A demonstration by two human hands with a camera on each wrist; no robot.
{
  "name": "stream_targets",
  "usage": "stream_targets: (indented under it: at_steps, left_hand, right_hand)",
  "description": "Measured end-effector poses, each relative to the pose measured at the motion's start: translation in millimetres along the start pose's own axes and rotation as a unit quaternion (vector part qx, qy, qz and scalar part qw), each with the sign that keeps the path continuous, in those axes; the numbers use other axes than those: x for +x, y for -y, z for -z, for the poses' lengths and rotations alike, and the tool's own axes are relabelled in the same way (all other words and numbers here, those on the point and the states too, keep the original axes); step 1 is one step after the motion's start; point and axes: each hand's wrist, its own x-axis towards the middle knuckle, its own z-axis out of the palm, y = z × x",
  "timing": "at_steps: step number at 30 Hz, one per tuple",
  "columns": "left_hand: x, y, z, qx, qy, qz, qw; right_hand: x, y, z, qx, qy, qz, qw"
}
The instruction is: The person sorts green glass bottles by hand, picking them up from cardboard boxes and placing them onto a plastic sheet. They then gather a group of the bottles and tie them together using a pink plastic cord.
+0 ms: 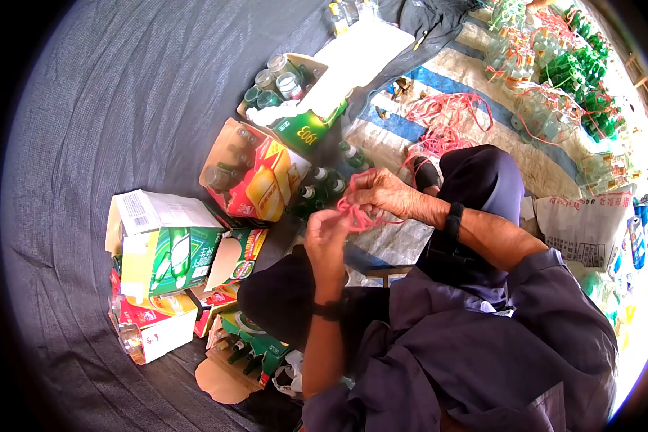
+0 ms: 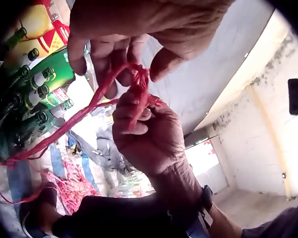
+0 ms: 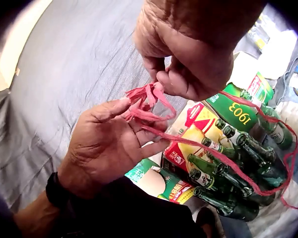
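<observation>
Between my two hands is a bunched, looped length of red plastic string. My left hand holds the string at its thumb and fingers, palm turned up in the right wrist view. From the other side my right hand pinches the bunch with curled fingers, seen also in the left wrist view. A long strand trails from the hands over a cluster of green glass bottles. These bottles stand upright on the ground just beyond my hands.
Cartons of bottles and jars stand to the left and ahead. A heap of red string lies on the striped sheet. Tied bundles of bottles fill the far right. A white sack is beside my right arm.
</observation>
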Motion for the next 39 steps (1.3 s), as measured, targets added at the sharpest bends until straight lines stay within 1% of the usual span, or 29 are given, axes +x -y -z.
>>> stream_targets:
  at_steps: [2,3,4,5,6,7,8,9,10,12,13,15,16,17,18,19,20,21,22,23,24,25,26,27,32,34,35,37,39]
  left_hand:
    - [-1.5,-8.4,-3.6,-0.044,-0.008,0.024,0.999]
    - [-2.2,-8.6,-2.5,-0.044,-0.007,0.024,0.999]
    - [-4.0,-8.5,0.4,-0.021,0.01,0.043,0.999]
    - [-5.7,-7.8,3.2,0.002,0.027,0.062,0.998]
    - [-5.5,-5.8,4.9,0.009,0.038,0.048,0.998]
    - [-7.4,-4.7,7.7,0.009,0.038,0.048,0.998]
    - [-9.7,-3.9,10.5,0.041,0.029,0.06,0.997]
    - [-11.6,-5.3,12.5,0.074,0.02,0.072,0.994]
    - [-12.8,-3.8,16.4,0.074,0.021,0.071,0.994]
    - [-12.7,4.2,26.5,0.118,0.043,0.082,0.989]
    - [-12.1,7.8,31.0,0.118,0.043,0.081,0.989]
    - [-10.7,15.5,38.8,0.187,0.056,0.121,0.973]
    - [-9.5,21.9,41.3,0.188,0.055,0.12,0.973]
    - [-8.2,28.0,43.4,0.227,0.05,0.076,0.97]
    - [-8.0,31.0,44.7,0.265,0.044,0.031,0.963]
    - [-8.6,19.6,36.6,0.265,0.043,0.031,0.963]
    - [-9.3,9.2,26.1,0.278,0.018,-0.051,0.959]
    - [-8.6,-3.5,14.7,0.288,-0.008,-0.132,0.948]
    - [-7.4,-12.1,6.8,0.288,-0.01,-0.132,0.948]
    - [-5.4,-19.7,-0.3,0.242,0.003,-0.138,0.96]
    - [-2.8,-23.1,-4.6,0.195,0.016,-0.144,0.97]
    - [-0.2,-22.0,-6.4,0.195,0.015,-0.145,0.97]
    - [2.3,-19.9,-7.8,0.108,0.057,-0.082,0.989]
    - [4.0,-20.1,-9.4,0.02,0.1,-0.017,0.995]
    - [4.4,-12.5,-7.0,0.056,0.087,-0.018,0.995]
    - [4.7,-7.9,-4.2,0.055,0.075,-0.004,0.996]
    - [3.8,-5.9,-2.8,0.056,0.074,-0.004,0.996]
    - [1.8,-14.0,-6.1,-0.102,0.063,0.064,0.991]
    - [1.0,-17.4,-8.1,-0.094,0.05,0.069,0.992]
  right_hand:
    - [2.8,-4.1,1.8,0.008,-0.004,0.001,1.0]
    - [5.6,-6.7,3.2,0.041,-0.009,-0.003,0.999]
    - [8.3,-9.2,5.0,0.075,-0.013,-0.008,0.997]
    - [10.8,-11.5,7.4,0.075,-0.013,-0.007,0.997]
    - [12.1,-10.0,8.3,0.108,-0.03,-0.005,0.994]
    - [13.2,-8.6,9.4,0.14,-0.046,-0.003,0.989]
    - [13.0,-7.3,11.4,0.169,-0.056,0.0,0.984]
    - [13.4,-6.7,14.1,0.169,-0.056,0.001,0.984]
    - [13.6,-5.7,17.6,0.203,-0.056,0.002,0.978]
    - [12.0,0.3,21.5,0.267,-0.052,0.0,0.962]
    - [10.5,3.0,22.5,0.267,-0.052,0.001,0.962]
    - [8.0,5.6,24.5,0.244,-0.042,-0.009,0.969]
    - [8.0,4.2,25.6,0.237,-0.037,-0.013,0.971]
    - [9.8,0.9,25.6,0.237,-0.036,-0.013,0.971]
    - [11.6,-3.8,25.3,0.224,-0.014,0.002,0.975]
    - [11.5,-5.4,24.2,0.209,0.009,0.016,0.978]
    - [9.5,-7.1,24.0,0.214,0.038,0.004,0.976]
    - [6.6,-5.7,22.9,0.213,0.039,0.004,0.976]
    - [2.8,-3.4,20.9,0.218,0.058,-0.019,0.974]
    - [0.5,-2.4,18.8,0.222,0.078,-0.041,0.971]
    - [0.4,-3.0,16.5,0.219,0.093,-0.043,0.97]
    - [-0.2,-2.8,15.3,0.218,0.095,-0.042,0.97]
    - [-1.3,-2.3,14.8,0.206,0.09,-0.057,0.973]
    - [-2.1,-1.6,14.9,0.194,0.085,-0.071,0.975]
    - [-0.5,-6.5,15.0,0.191,0.085,-0.046,0.977]
    - [-0.1,-7.7,10.5,0.218,0.062,-0.015,0.974]
    - [-0.3,-7.2,9.6,0.218,0.063,-0.015,0.974]
    - [-1.3,-4.6,9.2,0.255,0.067,-0.035,0.964]
    - [2.3,-9.0,15.1,0.258,0.083,-0.041,0.962]
